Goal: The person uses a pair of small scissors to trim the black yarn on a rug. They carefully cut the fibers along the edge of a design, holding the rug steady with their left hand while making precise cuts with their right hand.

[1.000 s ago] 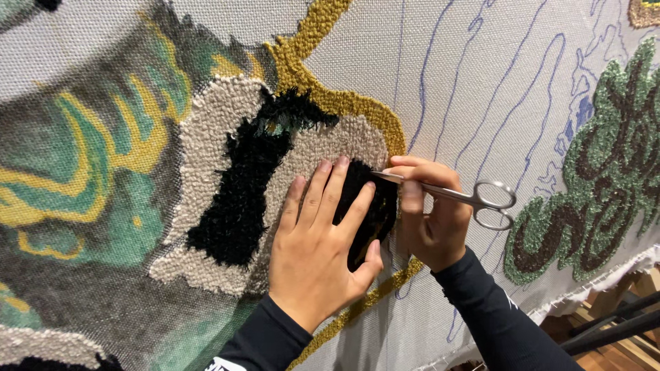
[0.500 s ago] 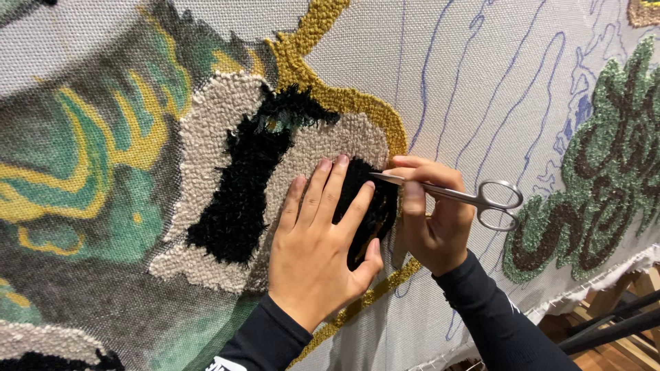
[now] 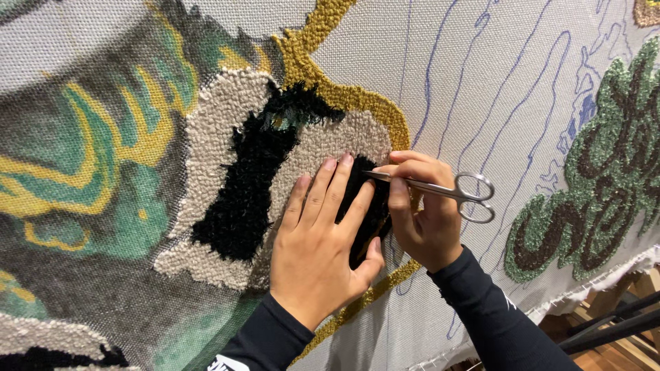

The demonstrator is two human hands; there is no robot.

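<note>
A large tufted rug cloth [image 3: 481, 82] is stretched upright before me, with a beige patch [image 3: 206, 137], black pile [image 3: 251, 185] and a gold outline [image 3: 309, 62]. My left hand [image 3: 320, 247] lies flat on the black and beige pile, fingers spread slightly. My right hand [image 3: 419, 206] pinches small silver scissors [image 3: 447, 191] by the blades, the loops pointing right. The scissor tips meet the black pile just beside my left fingertips.
Blue drawn lines [image 3: 509, 117] cross the bare cloth on the right. A green and brown tufted shape [image 3: 598, 178] sits at the far right. The cloth's frayed lower edge [image 3: 591, 282] runs above a wooden frame and dark bars [image 3: 619, 323]. Green and yellow printed areas [image 3: 75, 158] fill the left.
None of note; both hands and the scissors stay in nearly the same place on the black pile.
</note>
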